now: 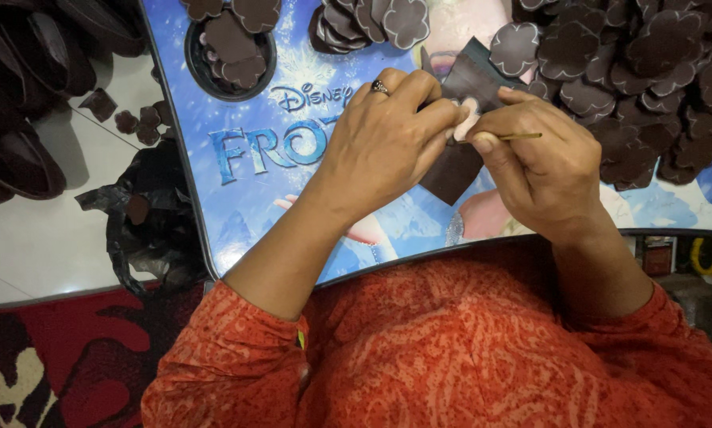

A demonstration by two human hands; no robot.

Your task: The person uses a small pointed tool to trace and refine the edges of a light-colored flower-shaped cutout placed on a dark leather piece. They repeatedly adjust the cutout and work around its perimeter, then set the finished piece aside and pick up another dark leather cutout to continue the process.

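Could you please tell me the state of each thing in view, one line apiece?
Left hand: closed on the dark sheet.
Right hand: pinching a thin stick.
Dark sheet: held up off the tray, between both hands.
Round bowl: holding several flower cutouts.
Flower cutouts: piled loosely on the tray.
Blue tray: lying flat.
Black bag: crumpled on the floor.
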